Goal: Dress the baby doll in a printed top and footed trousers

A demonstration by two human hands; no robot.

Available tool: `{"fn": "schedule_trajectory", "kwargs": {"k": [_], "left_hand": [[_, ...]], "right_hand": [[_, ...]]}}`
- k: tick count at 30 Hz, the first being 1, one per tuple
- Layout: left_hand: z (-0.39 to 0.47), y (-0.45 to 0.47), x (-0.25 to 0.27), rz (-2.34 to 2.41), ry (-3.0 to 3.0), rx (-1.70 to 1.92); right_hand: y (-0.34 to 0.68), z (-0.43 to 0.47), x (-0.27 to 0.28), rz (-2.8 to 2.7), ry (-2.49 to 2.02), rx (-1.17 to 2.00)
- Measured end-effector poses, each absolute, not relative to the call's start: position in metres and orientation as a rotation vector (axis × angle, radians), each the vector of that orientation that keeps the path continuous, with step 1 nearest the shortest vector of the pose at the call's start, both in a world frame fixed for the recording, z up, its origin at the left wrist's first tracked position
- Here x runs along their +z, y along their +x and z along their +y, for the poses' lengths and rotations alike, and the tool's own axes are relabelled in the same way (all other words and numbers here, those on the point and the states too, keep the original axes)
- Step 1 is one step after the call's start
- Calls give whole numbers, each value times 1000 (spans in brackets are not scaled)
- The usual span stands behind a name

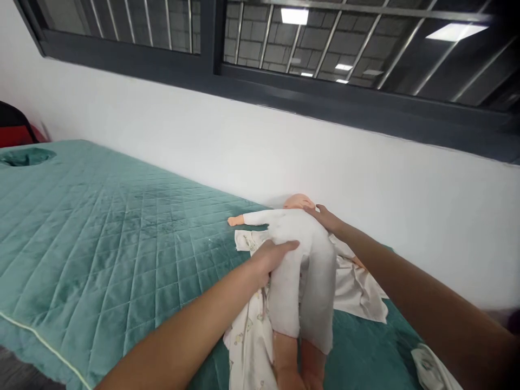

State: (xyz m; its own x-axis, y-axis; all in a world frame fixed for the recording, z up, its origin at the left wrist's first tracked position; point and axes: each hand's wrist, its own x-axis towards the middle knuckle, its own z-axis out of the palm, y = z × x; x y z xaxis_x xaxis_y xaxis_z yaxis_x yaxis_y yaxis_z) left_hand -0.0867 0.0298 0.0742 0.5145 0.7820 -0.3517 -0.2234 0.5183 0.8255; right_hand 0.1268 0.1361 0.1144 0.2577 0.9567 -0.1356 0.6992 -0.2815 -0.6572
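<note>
A baby doll with a white cloth body lies on the bed, its head by the wall and its bare feet towards me. My left hand is closed around the doll's hip, thumb on top and fingers hidden beneath. At the doll's shoulder, beside its head, my right hand is closed on the body; part of its fingers is out of sight. One doll arm stretches out to the left. Under the doll a white printed baby garment is spread, showing on both sides.
A green quilted bedspread covers the bed, with a round hole at far left. The white wall borders the bed below a dark-framed window. Another white printed cloth lies at bottom right. A red and black object stands far left.
</note>
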Motion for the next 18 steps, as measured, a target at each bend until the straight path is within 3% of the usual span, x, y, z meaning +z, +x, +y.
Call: {"fn": "schedule_trajectory", "kwargs": {"k": [10, 15, 18], "left_hand": [[79, -254, 49, 846, 1057, 804], [94, -342, 21, 1093, 1252, 1002], [95, -376, 20, 1188, 1261, 946]], "right_hand": [[-11, 187, 108, -1808, -1723, 874], [-91, 217, 87, -1998, -1363, 831], [-128, 230, 75, -2033, -1244, 810]]}}
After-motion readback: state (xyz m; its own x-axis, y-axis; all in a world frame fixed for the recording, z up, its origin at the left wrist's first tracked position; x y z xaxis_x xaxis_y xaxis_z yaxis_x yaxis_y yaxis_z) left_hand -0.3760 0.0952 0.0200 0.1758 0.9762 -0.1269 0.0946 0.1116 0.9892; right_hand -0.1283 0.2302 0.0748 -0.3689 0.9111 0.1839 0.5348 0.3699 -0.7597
